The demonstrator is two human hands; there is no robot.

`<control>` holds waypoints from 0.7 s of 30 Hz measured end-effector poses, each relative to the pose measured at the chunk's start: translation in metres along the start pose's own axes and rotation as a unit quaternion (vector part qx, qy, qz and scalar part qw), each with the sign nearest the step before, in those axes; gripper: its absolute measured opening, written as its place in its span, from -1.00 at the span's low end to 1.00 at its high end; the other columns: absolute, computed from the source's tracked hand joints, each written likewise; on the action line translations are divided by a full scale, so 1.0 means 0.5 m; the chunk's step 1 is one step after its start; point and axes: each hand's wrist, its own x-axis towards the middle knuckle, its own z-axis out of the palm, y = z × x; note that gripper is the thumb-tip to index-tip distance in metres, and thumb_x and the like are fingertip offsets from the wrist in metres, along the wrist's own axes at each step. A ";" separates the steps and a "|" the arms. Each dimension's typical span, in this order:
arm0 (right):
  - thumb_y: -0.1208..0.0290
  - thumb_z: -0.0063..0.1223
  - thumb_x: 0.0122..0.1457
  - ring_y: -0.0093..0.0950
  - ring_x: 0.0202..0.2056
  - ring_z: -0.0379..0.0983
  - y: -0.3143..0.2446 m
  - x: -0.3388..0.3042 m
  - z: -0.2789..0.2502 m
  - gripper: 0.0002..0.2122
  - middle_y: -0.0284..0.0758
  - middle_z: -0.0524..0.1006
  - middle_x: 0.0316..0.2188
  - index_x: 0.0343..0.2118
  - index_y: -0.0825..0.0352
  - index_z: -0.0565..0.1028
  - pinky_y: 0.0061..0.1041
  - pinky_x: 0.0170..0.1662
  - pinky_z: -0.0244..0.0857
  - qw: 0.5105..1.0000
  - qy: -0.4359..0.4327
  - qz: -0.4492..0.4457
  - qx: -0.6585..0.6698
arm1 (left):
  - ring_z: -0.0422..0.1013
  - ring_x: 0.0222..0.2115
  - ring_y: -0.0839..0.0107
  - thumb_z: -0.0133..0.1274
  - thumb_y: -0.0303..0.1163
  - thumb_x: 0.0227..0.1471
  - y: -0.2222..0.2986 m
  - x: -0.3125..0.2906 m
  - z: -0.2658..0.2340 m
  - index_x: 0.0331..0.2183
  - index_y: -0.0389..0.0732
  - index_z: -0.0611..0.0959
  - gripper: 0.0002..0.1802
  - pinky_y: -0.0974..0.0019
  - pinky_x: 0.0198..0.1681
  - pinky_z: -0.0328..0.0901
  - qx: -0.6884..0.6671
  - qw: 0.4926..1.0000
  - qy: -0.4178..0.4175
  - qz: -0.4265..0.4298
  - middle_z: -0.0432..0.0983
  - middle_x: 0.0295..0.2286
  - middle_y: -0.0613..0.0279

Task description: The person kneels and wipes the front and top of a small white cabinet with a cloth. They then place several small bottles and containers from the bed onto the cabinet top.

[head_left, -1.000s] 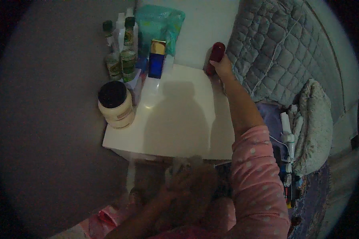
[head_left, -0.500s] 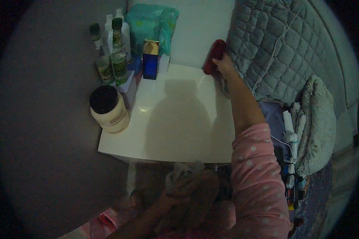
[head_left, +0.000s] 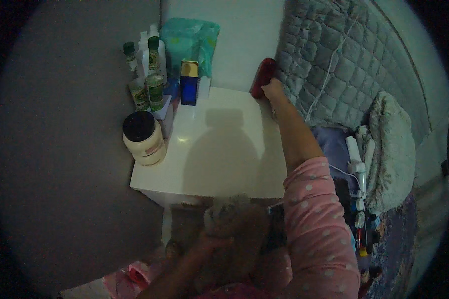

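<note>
My right hand (head_left: 272, 89) reaches to the far right corner of the white tabletop (head_left: 224, 149). Its fingers are closed round the lower end of a dark red, rounded oblong object (head_left: 264, 75), perhaps a case, which stands tilted against the wall. Low in the view, in shadow in front of the table's near edge, my left hand (head_left: 215, 240) is closed on a crumpled greyish cloth (head_left: 227, 212). Its fingers are partly hidden in the dimness. A cream jar (head_left: 149, 149) with a black lid and a blue bottle (head_left: 188, 89) with a gold cap stand on the tabletop.
Several green-capped bottles (head_left: 155, 92) crowd the left side beside a green plastic bag (head_left: 189, 42). A grey quilted cover (head_left: 319, 65) with a white cable borders the right. Near my right sleeve lie a white power strip (head_left: 356, 164) and a pale cushion (head_left: 394, 154).
The view has shifted slightly, so the tabletop items sit a little lower. My right hand keeps its hold on the red object, and my left hand stays low with the cloth.
</note>
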 end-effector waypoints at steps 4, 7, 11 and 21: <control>0.35 0.17 -0.09 -0.13 -0.19 0.42 -0.032 -0.033 -0.037 -0.64 -0.04 0.49 -0.26 -0.24 0.45 0.45 -0.30 -0.13 0.31 0.997 -0.057 -0.022 0.045 | 0.25 -0.04 0.31 -0.01 -0.36 -0.10 0.005 -0.015 -0.020 -0.04 -0.29 0.38 -0.47 0.28 0.03 0.15 0.000 1.000 0.007 0.010 0.32 -0.07 0.17; 0.27 0.15 -0.06 -0.23 -0.30 0.45 0.062 -0.037 -0.056 -0.69 -0.14 0.51 -0.33 -0.31 0.39 0.49 -0.30 -0.19 0.33 0.996 -0.038 -0.021 0.081 | 0.25 -0.04 0.31 -0.02 -0.35 -0.10 0.006 -0.011 -0.023 -0.04 -0.29 0.38 -0.48 0.28 0.02 0.15 0.005 1.000 -0.022 0.014 0.32 -0.07 0.17; 0.46 0.11 -0.03 -0.40 -0.21 0.42 0.024 -0.184 -0.167 -0.58 -0.21 0.49 -0.22 -0.07 0.46 0.37 -0.47 -0.14 0.29 0.939 -0.175 0.032 0.295 | 0.25 -0.05 0.31 -0.03 -0.34 -0.09 -0.003 -0.032 -0.069 -0.04 -0.29 0.38 -0.49 0.28 0.02 0.16 -0.004 0.999 -0.011 0.046 0.33 -0.08 0.17; 0.38 0.04 0.11 -0.49 -0.10 0.37 0.220 -0.783 -0.785 -0.58 -0.27 0.40 -0.05 0.02 0.42 0.32 -0.54 -0.06 0.26 0.920 -0.131 0.162 0.332 | 0.26 -0.06 0.31 -0.06 -0.31 -0.08 -0.036 0.010 -0.140 -0.05 -0.28 0.38 -0.50 0.27 0.00 0.18 -0.125 0.917 -0.352 0.137 0.34 -0.10 0.17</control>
